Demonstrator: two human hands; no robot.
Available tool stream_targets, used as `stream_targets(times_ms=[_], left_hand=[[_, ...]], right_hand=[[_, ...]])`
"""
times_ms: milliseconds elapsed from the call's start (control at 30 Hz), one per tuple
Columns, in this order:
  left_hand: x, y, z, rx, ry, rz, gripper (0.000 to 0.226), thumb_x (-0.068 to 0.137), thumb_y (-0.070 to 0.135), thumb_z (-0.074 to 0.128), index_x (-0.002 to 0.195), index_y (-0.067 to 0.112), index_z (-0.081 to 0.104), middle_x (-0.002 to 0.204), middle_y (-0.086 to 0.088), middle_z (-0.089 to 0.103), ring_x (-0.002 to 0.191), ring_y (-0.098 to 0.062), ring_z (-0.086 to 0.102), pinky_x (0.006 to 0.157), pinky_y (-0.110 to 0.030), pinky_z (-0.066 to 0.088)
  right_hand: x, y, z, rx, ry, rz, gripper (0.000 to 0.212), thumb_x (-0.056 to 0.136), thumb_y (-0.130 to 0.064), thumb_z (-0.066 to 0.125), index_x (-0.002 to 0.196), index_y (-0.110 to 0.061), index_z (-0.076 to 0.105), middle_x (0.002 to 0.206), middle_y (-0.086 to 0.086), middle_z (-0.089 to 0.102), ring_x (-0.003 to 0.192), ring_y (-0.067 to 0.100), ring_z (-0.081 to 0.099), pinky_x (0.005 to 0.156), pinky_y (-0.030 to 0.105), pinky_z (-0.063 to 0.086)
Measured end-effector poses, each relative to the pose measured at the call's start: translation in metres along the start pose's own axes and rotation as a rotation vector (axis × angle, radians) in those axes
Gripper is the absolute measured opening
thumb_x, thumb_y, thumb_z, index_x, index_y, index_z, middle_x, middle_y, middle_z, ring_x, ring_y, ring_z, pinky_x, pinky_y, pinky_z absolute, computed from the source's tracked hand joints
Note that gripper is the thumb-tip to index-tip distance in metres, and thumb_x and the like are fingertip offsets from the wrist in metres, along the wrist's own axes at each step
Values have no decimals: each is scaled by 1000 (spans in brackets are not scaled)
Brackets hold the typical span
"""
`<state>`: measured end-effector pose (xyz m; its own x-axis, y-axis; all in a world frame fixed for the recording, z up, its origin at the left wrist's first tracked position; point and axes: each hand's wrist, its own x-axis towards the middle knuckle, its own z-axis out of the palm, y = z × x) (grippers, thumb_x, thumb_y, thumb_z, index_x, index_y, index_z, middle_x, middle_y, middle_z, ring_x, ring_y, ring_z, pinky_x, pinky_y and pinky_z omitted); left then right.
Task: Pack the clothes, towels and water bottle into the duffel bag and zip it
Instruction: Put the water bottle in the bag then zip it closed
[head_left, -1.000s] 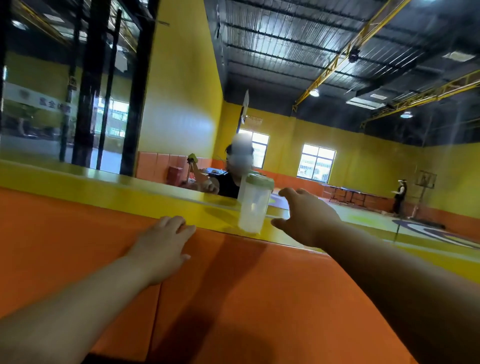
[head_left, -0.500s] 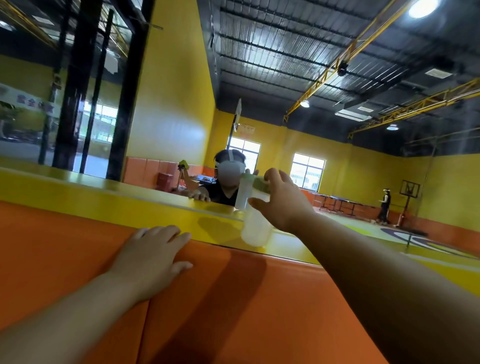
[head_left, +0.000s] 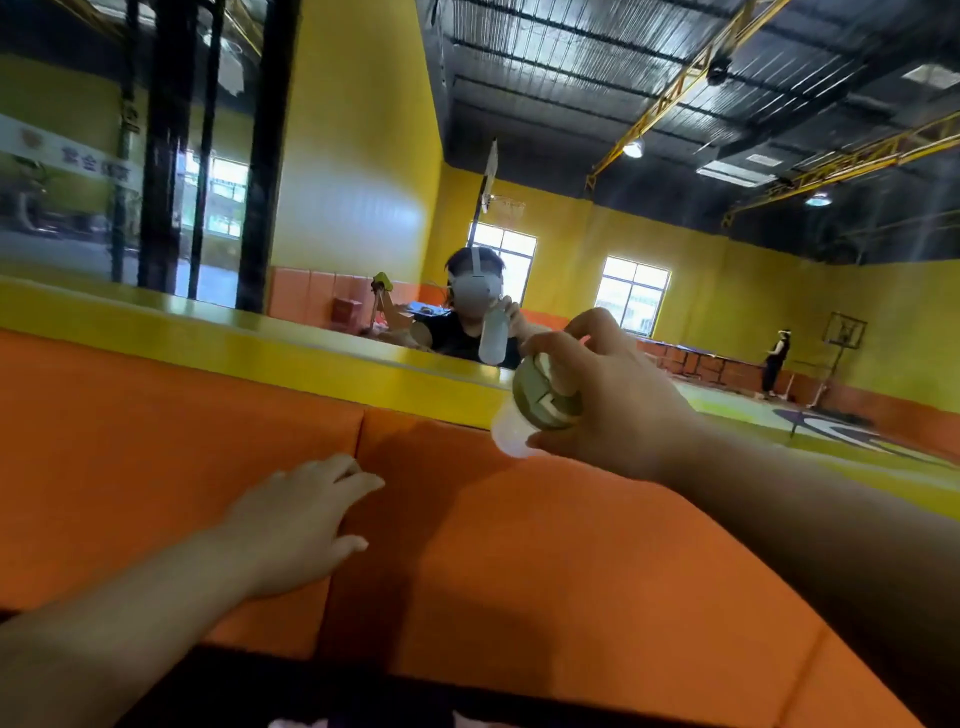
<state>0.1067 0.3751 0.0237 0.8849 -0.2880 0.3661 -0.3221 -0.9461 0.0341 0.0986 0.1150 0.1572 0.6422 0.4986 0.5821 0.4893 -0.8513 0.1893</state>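
My right hand (head_left: 618, 395) is shut on the water bottle (head_left: 530, 405), a clear plastic bottle with an olive-green lid. The bottle is lifted off the yellow ledge (head_left: 260, 343) and tilted, lid toward me. My left hand (head_left: 296, 519) lies flat, fingers apart, on the orange padded wall (head_left: 519, 571). A dark edge with a bit of pale fabric (head_left: 296, 722) shows at the bottom of the view. I cannot tell whether it is the duffel bag. The clothes and towels are out of sight.
Above the ledge a mirror (head_left: 519, 260) shows a person holding the bottle and a yellow gym hall behind. Another person (head_left: 775, 364) stands far off at the right in the reflection. Black posts (head_left: 161, 145) rise at the left.
My right hand reached the bottle on the ledge, closed on it near the lid, and has lifted and tipped it toward me. My left hand stayed on the orange pad.
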Motion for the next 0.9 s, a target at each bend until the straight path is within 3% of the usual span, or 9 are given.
stream_targets(times_ms=[100, 300, 467, 633, 733, 833, 900], left_hand=[[-44, 2, 8, -121, -73, -24, 51, 86, 54, 54, 133, 40, 41, 133, 16, 43, 120, -8, 48, 99, -31, 42], [-125, 24, 23, -294, -224, -8, 35, 87, 55, 51, 120, 43, 51, 116, 24, 48, 95, 5, 51, 80, -16, 44], [-163, 40, 36, -418, -232, -32, 20, 87, 49, 56, 102, 48, 43, 103, 25, 43, 89, 7, 48, 75, -9, 39], [-188, 43, 51, -348, -144, 22, 26, 77, 61, 47, 92, 40, 42, 104, 17, 44, 90, -7, 49, 76, -29, 46], [-197, 40, 54, -374, -105, 95, 29, 80, 33, 69, 87, 39, 41, 112, 10, 50, 103, -13, 54, 81, -35, 50], [-200, 34, 54, -397, -106, 142, 39, 76, 17, 74, 89, 38, 43, 117, 15, 42, 107, -7, 46, 88, -21, 40], [-200, 31, 51, -401, -136, 148, 42, 76, 8, 70, 89, 37, 42, 117, 15, 43, 99, 0, 45, 85, -14, 34]], right_hand=[[-33, -18, 2, 61, -7, -44, 85, 56, -38, 86, 130, -22, 48, 119, 9, 41, 105, 27, 47, 78, 30, 42], [-98, -58, 17, 259, -74, -22, 85, 58, -42, 86, 131, -26, 45, 119, 4, 40, 103, 25, 49, 82, 39, 50], [-143, -81, 41, 375, -49, -62, 81, 58, -44, 83, 126, -22, 46, 115, 7, 43, 99, 23, 50, 80, 33, 50], [-184, -97, 54, 426, -124, -23, 83, 60, -40, 85, 127, -26, 39, 121, 1, 35, 105, 16, 41, 80, 29, 49], [-204, -102, 61, 462, -82, 24, 81, 59, -38, 86, 125, -22, 41, 119, -4, 32, 105, 8, 37, 84, 29, 49], [-218, -102, 65, 538, -33, 107, 80, 58, -35, 88, 121, -27, 39, 116, -13, 27, 105, 5, 36, 86, 23, 43], [-224, -103, 67, 557, -21, 125, 79, 58, -35, 88, 119, -32, 37, 117, -12, 27, 104, 5, 38, 87, 23, 43]])
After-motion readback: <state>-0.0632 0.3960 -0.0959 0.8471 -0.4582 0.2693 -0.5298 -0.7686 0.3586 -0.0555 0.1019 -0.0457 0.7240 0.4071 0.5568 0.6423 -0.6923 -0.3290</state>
